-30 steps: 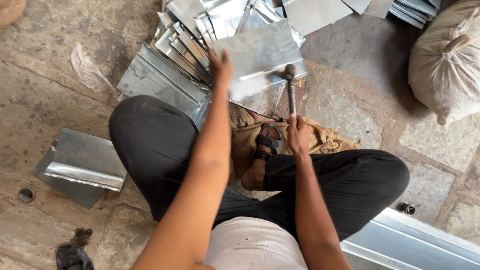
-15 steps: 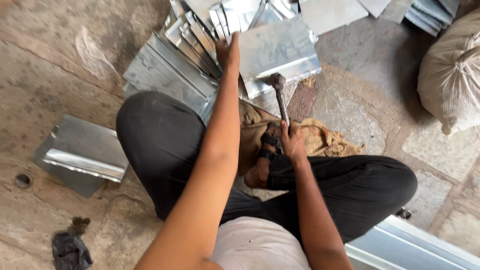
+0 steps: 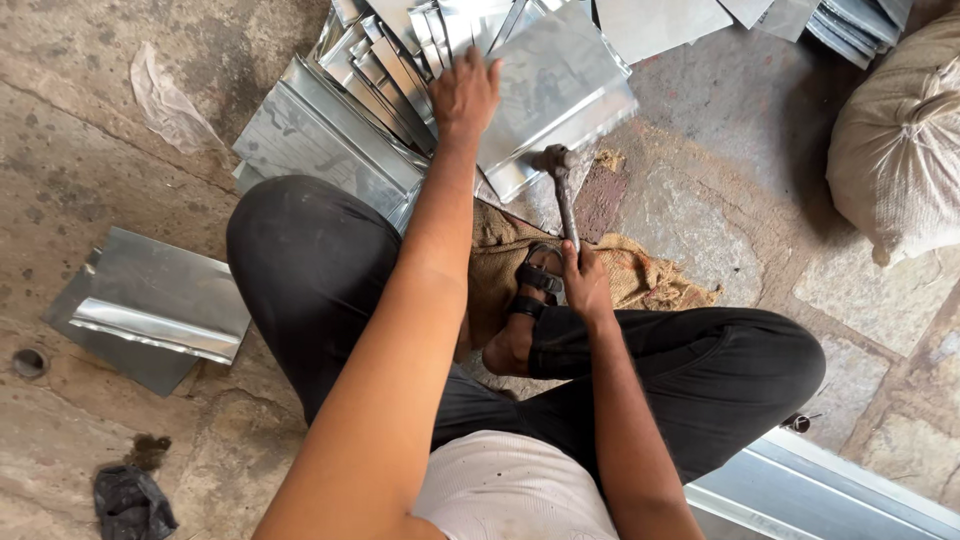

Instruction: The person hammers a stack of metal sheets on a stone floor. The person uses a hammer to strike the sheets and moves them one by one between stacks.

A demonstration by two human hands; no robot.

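Since the frame of half a second ago, the hammer (image 3: 560, 190) has been swung from a raised tilt down onto the near edge of the metal sheet (image 3: 560, 85); its head is now met with that edge at about 12 o'clock from the sandalled foot (image 3: 530, 290); the view itself has shifted slightly, and the left hand's place on the sheet is unchanged.

The left hand (image 3: 463, 95) is laid flat with fingers spread on the sheet's left part, pressing rather than gripping; the right hand (image 3: 583, 285) is closed tight round the hammer's handle, just beside the foot, at about 5 o'clock from the sheet.

One hammer is seen; one sheet is being worked, resting over a fanned stack of folded sheets (image 3: 370, 80) at 10 o'clock, whose number cannot be counted surely, perhaps eight or more; one bent sheet (image 3: 150, 300) is lying apart at 9 o'clock on the stone floor (image 3: 720, 200); one long metal strip (image 3: 830, 495) is seen at 4 o'clock; further sheets are cut off by the top edge at 1 o'clock.

One burlap cloth (image 3: 640, 275) is spread under the foot; one filled sack (image 3: 895, 150) is standing at 2 o'clock; one dark rag (image 3: 130, 505) is lying at 8 o'clock.
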